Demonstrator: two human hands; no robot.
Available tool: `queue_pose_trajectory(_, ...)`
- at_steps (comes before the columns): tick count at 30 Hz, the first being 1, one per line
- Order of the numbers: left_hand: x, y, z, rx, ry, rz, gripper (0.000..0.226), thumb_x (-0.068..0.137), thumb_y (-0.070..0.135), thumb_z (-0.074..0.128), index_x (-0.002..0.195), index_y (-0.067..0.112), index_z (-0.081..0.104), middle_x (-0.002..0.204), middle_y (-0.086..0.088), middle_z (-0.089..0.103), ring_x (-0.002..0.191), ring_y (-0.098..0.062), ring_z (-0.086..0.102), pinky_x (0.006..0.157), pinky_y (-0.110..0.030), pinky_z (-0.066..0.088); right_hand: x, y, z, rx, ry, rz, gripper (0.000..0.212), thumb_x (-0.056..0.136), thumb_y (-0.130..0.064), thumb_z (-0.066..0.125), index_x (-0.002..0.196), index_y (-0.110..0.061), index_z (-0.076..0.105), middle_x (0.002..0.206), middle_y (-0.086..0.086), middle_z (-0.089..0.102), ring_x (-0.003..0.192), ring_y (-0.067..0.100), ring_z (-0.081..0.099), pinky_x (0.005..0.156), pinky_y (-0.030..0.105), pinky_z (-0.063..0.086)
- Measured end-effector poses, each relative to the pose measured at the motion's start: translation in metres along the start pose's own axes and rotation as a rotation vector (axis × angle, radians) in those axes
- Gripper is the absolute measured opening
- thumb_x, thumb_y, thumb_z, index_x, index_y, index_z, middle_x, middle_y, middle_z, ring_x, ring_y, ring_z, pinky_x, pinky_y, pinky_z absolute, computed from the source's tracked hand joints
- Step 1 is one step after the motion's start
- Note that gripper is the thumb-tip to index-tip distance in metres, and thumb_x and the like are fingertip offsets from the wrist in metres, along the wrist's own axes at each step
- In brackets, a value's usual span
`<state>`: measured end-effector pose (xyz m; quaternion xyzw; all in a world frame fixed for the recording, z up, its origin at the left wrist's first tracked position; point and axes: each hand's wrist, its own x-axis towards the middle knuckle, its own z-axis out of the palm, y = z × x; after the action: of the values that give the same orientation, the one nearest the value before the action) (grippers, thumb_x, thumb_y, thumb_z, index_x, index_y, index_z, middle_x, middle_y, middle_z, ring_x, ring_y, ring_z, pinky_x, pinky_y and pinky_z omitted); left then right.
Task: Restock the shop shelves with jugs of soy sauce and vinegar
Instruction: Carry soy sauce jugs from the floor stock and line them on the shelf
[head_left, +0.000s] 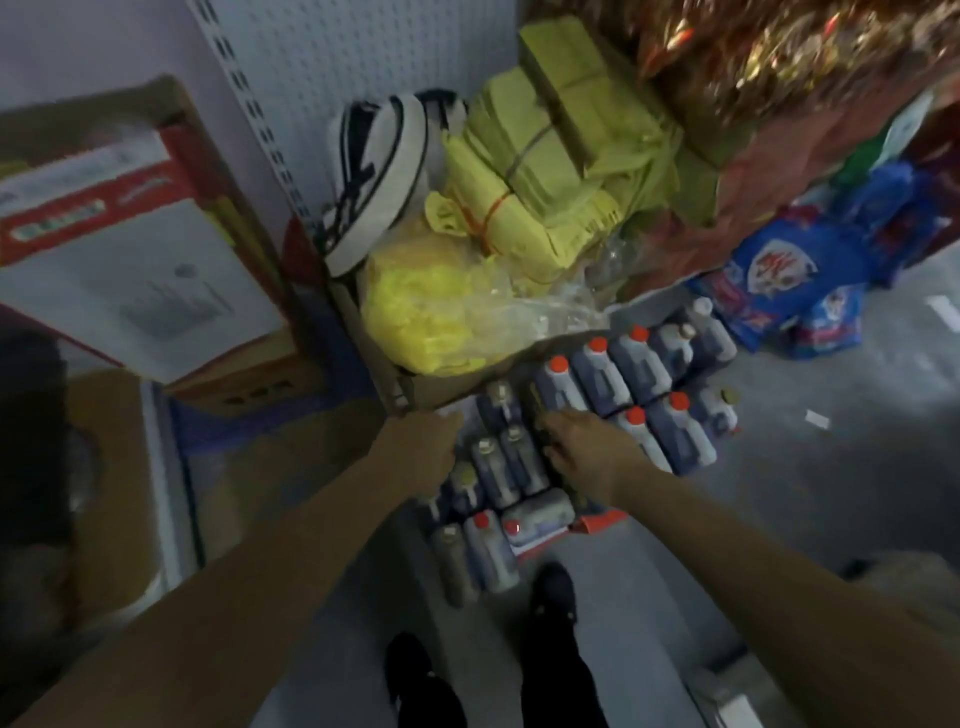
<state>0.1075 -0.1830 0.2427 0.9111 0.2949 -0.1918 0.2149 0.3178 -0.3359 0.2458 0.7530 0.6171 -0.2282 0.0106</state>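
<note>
Head view, blurred and dim: a white perforated shelf upright (291, 78) rises at the back, with a large cardboard box (119, 249) to its left carrying a red-and-white printed label whose writing is too smeared to read. To the right of the upright sit stacks of yellow paper bundles (561, 171) tied with string, a clear bag of yellow goods (431, 306) below them, and a black-and-white striped bag (379, 171) leaning against the upright. Blue printed sacks (779, 280) lie on the grey floor (831, 467) at far right; their lettering cannot be made out. On the low bottom shelf stand dark jugs with red caps (618, 374), and just beside them, nearer the person, more dark jugs with pale caps (498, 462); no label is legible. The left hand (426, 447) reaches to the edge of the pale-capped jugs, fingers curled, though what it grips I cannot tell. The right hand (582, 452) rests among the jugs, fingers bent downward; its hold cannot be told either. Two dark shoes (550, 592) show below.
</note>
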Motion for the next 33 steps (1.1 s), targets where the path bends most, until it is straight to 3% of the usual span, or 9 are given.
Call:
queue_pose_trajectory(5, 0.092, -0.029, 0.087, -0.018, -0.098, -0.044, 0.048, 0.105, 0.021, 0.048, 0.152, 0.016, 0.039, 0.148, -0.009, 0.051, 0.127, -0.029, 0.055, 0.097, -0.039, 0.049, 0.071, 0.052, 0.097, 0.081, -0.056, 0.063, 0.033, 0.102, -0.022, 0.051, 0.135, -0.018, 0.053, 0.119, 0.012, 0.059, 0.104, 0.037, 0.059, 0.075, 0.047, 0.054)
queue_pose_trajectory(10, 0.171, -0.066, 0.151, -0.074, -0.125, -0.101, 0.048, 0.104, 0.020, 0.047, 0.152, 0.017, 0.040, 0.141, -0.011, 0.055, 0.117, -0.033, 0.059, 0.091, -0.047, 0.053, 0.136, 0.092, 0.179, 0.156, -0.066, 0.105, 0.025, 0.103, -0.019, 0.050, 0.127, -0.015, 0.054, 0.118, 0.012, 0.056, 0.103, 0.038, 0.059, 0.074, 0.045, 0.052)
queue_pose_trajectory(13, 0.205, -0.088, 0.181, -0.055, -0.101, -0.123, 0.053, 0.103, 0.021, 0.049, 0.155, 0.016, 0.037, 0.142, -0.013, 0.055, 0.116, -0.034, 0.059, 0.084, -0.041, 0.051, 0.168, 0.104, 0.217, 0.189, -0.095, 0.113, 0.030, 0.105, -0.018, 0.047, 0.134, -0.012, 0.053, 0.129, 0.013, 0.054, 0.112, 0.037, 0.058, 0.083, 0.044, 0.050)
queue_pose_trajectory(16, 0.237, -0.099, 0.199, -0.028, -0.088, -0.137, 0.047, 0.103, 0.020, 0.052, 0.148, 0.012, 0.043, 0.139, -0.014, 0.055, 0.118, -0.034, 0.056, 0.075, -0.033, 0.038, 0.197, 0.110, 0.246, 0.248, -0.065, 0.168, 0.031, 0.105, -0.018, 0.049, 0.135, -0.011, 0.051, 0.132, 0.013, 0.052, 0.114, 0.036, 0.058, 0.087, 0.044, 0.050)
queue_pose_trajectory(18, 0.258, -0.098, 0.202, 0.004, -0.071, -0.123, 0.052, 0.103, 0.018, 0.052, 0.152, 0.012, 0.036, 0.144, -0.015, 0.050, 0.125, -0.035, 0.053, 0.079, -0.037, 0.038, 0.212, 0.112, 0.260, 0.291, -0.040, 0.237, 0.035, 0.103, -0.019, 0.051, 0.137, -0.009, 0.049, 0.133, 0.015, 0.051, 0.115, 0.036, 0.057, 0.088, 0.041, 0.047)
queue_pose_trajectory(21, 0.294, -0.094, 0.205, 0.012, -0.105, -0.086, 0.072, 0.104, 0.017, 0.051, 0.164, 0.021, 0.011, 0.160, -0.015, 0.035, 0.138, -0.040, 0.043, 0.099, -0.048, 0.043, 0.232, 0.114, 0.276, 0.327, -0.049, 0.347, 0.033, 0.102, -0.020, 0.053, 0.132, -0.007, 0.051, 0.126, 0.017, 0.058, 0.112, 0.036, 0.059, 0.083, 0.038, 0.047)
queue_pose_trajectory(25, 0.336, -0.088, 0.205, 0.022, -0.185, -0.042, 0.082, 0.104, 0.006, 0.045, 0.163, 0.034, -0.004, 0.168, -0.014, 0.016, 0.148, -0.043, 0.028, 0.113, -0.056, 0.036, 0.246, 0.117, 0.294, 0.366, -0.046, 0.390, 0.030, 0.101, -0.024, 0.054, 0.125, -0.006, 0.054, 0.118, 0.018, 0.064, 0.104, 0.037, 0.064, 0.077, 0.039, 0.052)
queue_pose_trajectory(30, 0.371, -0.084, 0.211, -0.034, -0.257, 0.005, 0.095, 0.099, -0.006, 0.047, 0.161, 0.043, -0.006, 0.166, -0.015, 0.018, 0.140, -0.048, 0.038, 0.097, -0.054, 0.044, 0.261, 0.124, 0.299, 0.385, -0.010, 0.391, 0.027, 0.103, -0.033, 0.049, 0.118, -0.012, 0.056, 0.115, 0.013, 0.063, 0.103, 0.035, 0.063, 0.080, 0.044, 0.056)
queue_pose_trajectory(33, 0.367, -0.092, 0.225, -0.130, -0.180, -0.018, 0.089, 0.100, 0.000, 0.048, 0.163, 0.036, -0.004, 0.166, -0.019, 0.023, 0.142, -0.046, 0.037, 0.107, -0.055, 0.043, 0.263, 0.126, 0.300, 0.463, 0.031, 0.379, 0.024, 0.102, -0.030, 0.051, 0.116, -0.011, 0.055, 0.114, 0.014, 0.062, 0.102, 0.036, 0.061, 0.083, 0.050, 0.055)
